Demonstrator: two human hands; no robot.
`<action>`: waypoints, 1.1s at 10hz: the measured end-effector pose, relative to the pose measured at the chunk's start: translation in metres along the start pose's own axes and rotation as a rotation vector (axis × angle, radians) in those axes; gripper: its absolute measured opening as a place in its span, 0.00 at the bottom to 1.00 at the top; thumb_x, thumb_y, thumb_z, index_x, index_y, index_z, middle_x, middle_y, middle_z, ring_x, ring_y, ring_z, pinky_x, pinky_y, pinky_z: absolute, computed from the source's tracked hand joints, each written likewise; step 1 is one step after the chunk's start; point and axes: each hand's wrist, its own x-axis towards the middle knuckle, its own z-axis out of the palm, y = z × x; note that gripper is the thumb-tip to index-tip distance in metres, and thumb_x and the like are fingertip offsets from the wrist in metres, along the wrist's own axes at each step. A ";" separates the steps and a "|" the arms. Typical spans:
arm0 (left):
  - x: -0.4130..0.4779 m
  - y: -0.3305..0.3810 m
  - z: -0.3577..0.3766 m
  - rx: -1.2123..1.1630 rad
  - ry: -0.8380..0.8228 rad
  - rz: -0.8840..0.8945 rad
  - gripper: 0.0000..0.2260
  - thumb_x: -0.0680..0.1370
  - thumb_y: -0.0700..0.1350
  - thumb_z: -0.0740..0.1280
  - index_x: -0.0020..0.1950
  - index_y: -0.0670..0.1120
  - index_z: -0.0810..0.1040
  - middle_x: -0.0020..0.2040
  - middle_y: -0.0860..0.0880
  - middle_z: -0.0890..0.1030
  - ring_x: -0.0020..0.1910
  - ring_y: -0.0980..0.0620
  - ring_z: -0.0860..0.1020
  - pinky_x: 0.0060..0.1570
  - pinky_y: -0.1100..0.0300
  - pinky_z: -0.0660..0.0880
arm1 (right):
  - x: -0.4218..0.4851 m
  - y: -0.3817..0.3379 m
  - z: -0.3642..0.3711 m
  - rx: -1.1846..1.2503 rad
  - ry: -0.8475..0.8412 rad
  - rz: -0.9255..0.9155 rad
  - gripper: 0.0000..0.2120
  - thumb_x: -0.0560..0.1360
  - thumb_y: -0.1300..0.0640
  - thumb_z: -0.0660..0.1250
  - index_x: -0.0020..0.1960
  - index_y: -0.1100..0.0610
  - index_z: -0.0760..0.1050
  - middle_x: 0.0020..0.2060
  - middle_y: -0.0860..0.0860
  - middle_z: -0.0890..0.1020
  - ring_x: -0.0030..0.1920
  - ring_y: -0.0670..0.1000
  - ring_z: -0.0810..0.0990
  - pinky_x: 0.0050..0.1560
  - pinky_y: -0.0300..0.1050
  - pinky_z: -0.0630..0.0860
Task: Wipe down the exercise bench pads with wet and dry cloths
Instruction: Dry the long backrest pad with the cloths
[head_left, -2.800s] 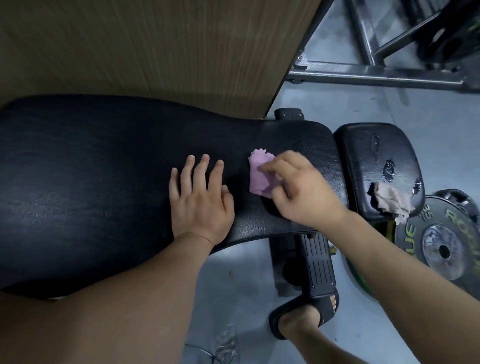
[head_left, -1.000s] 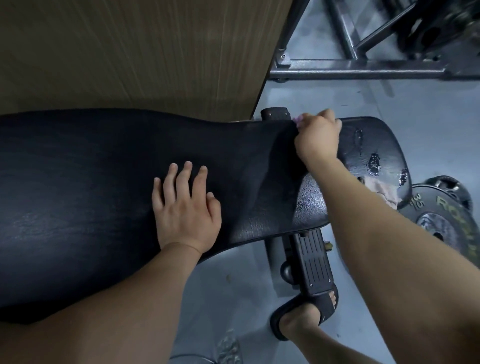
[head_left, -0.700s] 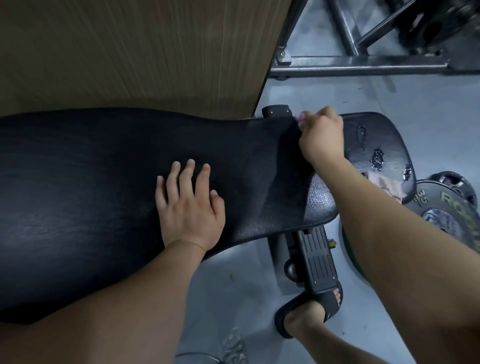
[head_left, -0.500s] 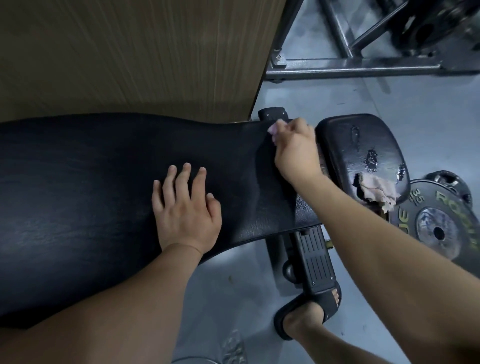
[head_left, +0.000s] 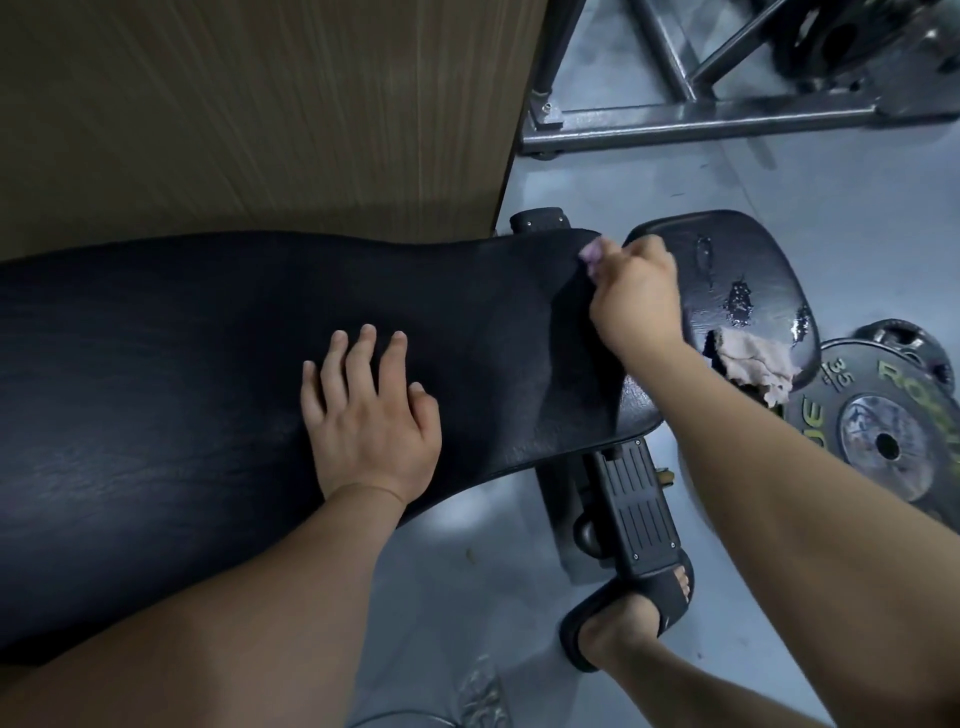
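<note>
The long black back pad (head_left: 182, 364) of the bench fills the left and middle of the view. My left hand (head_left: 370, 415) lies flat on it, fingers straight. At the pad's far right corner my right hand (head_left: 635, 296) grips a pink cloth (head_left: 591, 253); only a small bit of the cloth shows past the fingers. To the right sits the smaller black seat pad (head_left: 737, 270), with wet patches on its surface. A beige cloth (head_left: 753, 364) lies crumpled on its near edge.
A wood-grain panel (head_left: 260, 104) stands behind the bench. A steel rack frame (head_left: 701, 119) crosses the floor at the top right. A weight plate (head_left: 883, 436) lies on the floor at right. Below the pad are the bench's black frame (head_left: 634, 509) and my foot in a black slide (head_left: 634, 618).
My right hand with the pink cloth slid from the middle of the back pad to its far right corner and keeps shifting along that edge. My left hand stays flat in place.
</note>
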 end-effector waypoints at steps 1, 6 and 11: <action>0.000 -0.001 0.001 0.001 -0.007 0.006 0.24 0.80 0.52 0.56 0.77 0.49 0.69 0.77 0.45 0.67 0.80 0.43 0.58 0.78 0.39 0.52 | -0.006 -0.025 0.003 0.089 0.061 0.167 0.13 0.77 0.64 0.58 0.50 0.53 0.79 0.53 0.55 0.77 0.52 0.58 0.77 0.55 0.45 0.74; -0.001 -0.001 0.003 0.008 -0.022 -0.004 0.25 0.80 0.53 0.54 0.77 0.50 0.68 0.78 0.46 0.66 0.80 0.44 0.57 0.79 0.39 0.51 | -0.030 -0.029 -0.002 0.040 0.053 0.050 0.10 0.81 0.54 0.62 0.56 0.55 0.80 0.52 0.57 0.75 0.50 0.62 0.74 0.55 0.50 0.71; -0.003 -0.002 0.007 0.026 0.001 0.001 0.24 0.81 0.52 0.55 0.77 0.51 0.68 0.78 0.47 0.66 0.80 0.45 0.58 0.79 0.40 0.51 | -0.052 -0.069 0.001 0.169 -0.081 -0.412 0.12 0.77 0.65 0.64 0.52 0.53 0.82 0.47 0.51 0.76 0.46 0.57 0.72 0.44 0.51 0.77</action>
